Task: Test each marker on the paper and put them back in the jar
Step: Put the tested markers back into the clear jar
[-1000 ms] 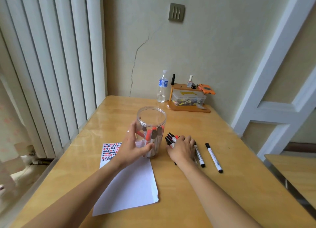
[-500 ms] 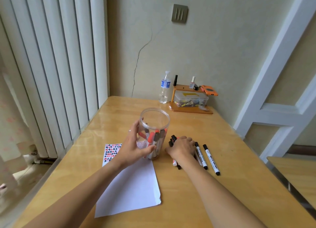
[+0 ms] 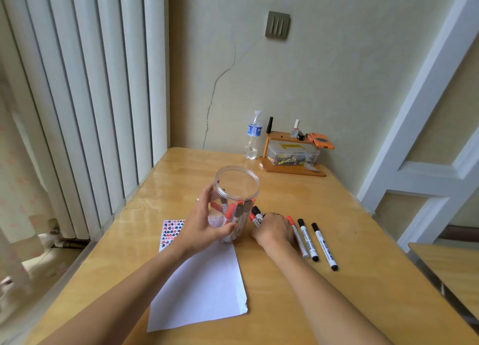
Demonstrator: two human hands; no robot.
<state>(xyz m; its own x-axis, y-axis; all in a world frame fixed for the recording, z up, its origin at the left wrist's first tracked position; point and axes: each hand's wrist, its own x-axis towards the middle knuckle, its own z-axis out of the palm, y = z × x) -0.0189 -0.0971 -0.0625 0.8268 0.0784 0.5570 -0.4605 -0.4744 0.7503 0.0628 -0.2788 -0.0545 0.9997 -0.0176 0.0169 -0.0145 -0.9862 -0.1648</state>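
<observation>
A: Two bare forearms reach in from the bottom edge. Your left hand (image 3: 204, 223) wraps the clear round plastic jar (image 3: 234, 202), thumb curled across its near wall and the fingers round the far left side, holding it upright on the pale wooden table (image 3: 337, 293) just past the far edge of the white paper sheet (image 3: 202, 290).

B: And your right hand (image 3: 274, 229)?

A: It lies knuckles up on a small bunch of white markers with red and black caps (image 3: 256, 216) just right of the jar, fingers bent down over them. Only the caps stick out beyond the fingers, so I cannot tell whether you grip any of them or merely rest on them.

B: What else is hard to make out?

A: How many markers stand inside the jar; red and dark caps blur together behind the plastic. Three loose markers (image 3: 307, 241) lie side by side just right of your hand, one red-capped and two black. A red-and-black patterned sheet (image 3: 172, 230) is partly covered by your left wrist.
</observation>
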